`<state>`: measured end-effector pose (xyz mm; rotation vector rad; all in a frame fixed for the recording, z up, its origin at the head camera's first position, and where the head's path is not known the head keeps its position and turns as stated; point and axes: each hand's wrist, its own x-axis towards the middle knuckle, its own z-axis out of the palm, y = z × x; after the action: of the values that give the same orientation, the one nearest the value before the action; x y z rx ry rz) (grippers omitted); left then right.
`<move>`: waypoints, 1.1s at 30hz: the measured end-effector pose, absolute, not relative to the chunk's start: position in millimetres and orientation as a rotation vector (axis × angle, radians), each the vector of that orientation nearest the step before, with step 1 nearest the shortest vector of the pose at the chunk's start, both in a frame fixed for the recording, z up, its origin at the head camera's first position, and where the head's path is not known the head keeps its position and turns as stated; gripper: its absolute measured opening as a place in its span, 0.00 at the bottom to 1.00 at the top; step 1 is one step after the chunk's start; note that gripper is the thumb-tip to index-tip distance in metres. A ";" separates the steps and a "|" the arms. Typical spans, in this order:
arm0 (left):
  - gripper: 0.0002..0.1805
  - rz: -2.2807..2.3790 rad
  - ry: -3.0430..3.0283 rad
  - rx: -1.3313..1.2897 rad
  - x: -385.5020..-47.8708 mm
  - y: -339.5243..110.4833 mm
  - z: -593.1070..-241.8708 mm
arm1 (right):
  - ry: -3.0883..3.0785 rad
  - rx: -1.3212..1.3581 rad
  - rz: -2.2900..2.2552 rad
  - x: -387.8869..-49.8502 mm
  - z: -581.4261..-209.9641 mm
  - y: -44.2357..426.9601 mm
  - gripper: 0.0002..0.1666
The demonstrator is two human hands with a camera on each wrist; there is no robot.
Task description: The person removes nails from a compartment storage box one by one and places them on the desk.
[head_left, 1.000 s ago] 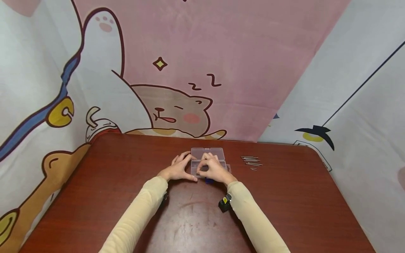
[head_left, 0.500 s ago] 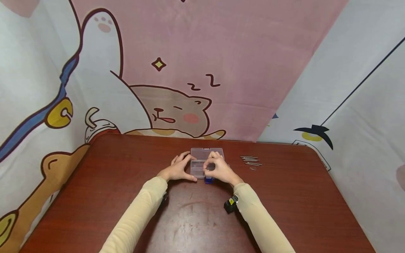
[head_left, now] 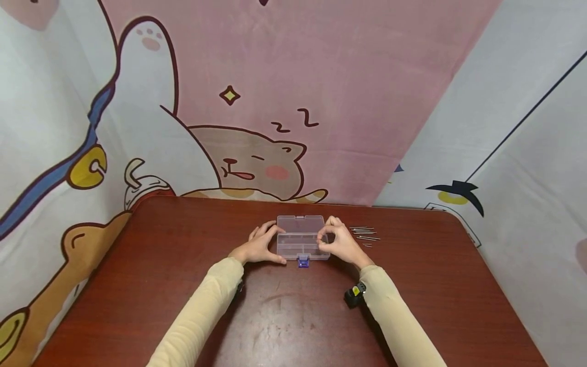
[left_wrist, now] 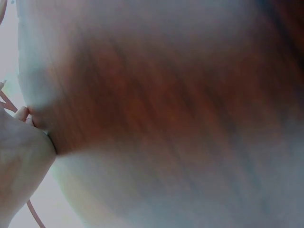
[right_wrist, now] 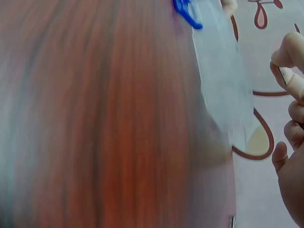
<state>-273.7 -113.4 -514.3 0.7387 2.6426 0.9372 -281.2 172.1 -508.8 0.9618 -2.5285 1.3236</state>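
A clear plastic compartment box [head_left: 290,251] lies on the table with its lid [head_left: 300,223] raised at the back and a blue latch [head_left: 303,262] at the front. Thumb and fingers of my left hand [head_left: 257,247] span its left end and hold it. My right hand [head_left: 341,243] is over the box's right end. In the right wrist view, the thumb and index finger of this right hand [right_wrist: 293,90] pinch a thin dark sliver, mostly hidden; its kind is unclear. The left wrist view shows only part of the left hand [left_wrist: 21,152].
Several thin metal rods [head_left: 364,232] of differing lengths lie right of the box, close to my right hand. The brown wooden table [head_left: 284,316] ends at a cartoon-printed cloth [head_left: 348,102] behind.
My right hand has moved right, from the box's middle to its right end, uncovering the compartments and the blue latch. The left hand has stayed at the left end.
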 end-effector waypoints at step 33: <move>0.42 0.948 2.658 0.761 -272.5 -112.2 -512.5 | -2.772 0.677 1.175 -270.5 -501.6 282.8 0.09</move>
<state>-272.5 -112.2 -512.5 0.7608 2.6581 0.9482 -270.5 282.8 -501.6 0.6768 -2.7724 1.1748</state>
